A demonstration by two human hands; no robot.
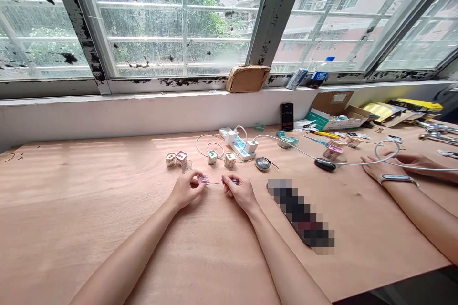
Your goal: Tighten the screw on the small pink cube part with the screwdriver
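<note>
A pink piece [203,180] sits in the left hand's [185,189] grip (right hand [239,192]: screwdriver [229,181]).

"What do the arms look like from up here?"

"Slim. The left forearm [125,255] and the right forearm [286,262] are both bare from the wrists down to the bottom edge of the view."

"Are the wrists any different?"

"Not really. Both are narrow, and each forearm tapers smoothly into its wrist."

"And the hands?"

"The left hand [185,190] and the right hand [239,193] are bare too. They're small and narrow, with thin fingers [196,178]."

"Can you see the nails?"

"No, they're too small to tell from this distance."

"Do the two arms match?"

"Yes, they're alike in build."
</note>
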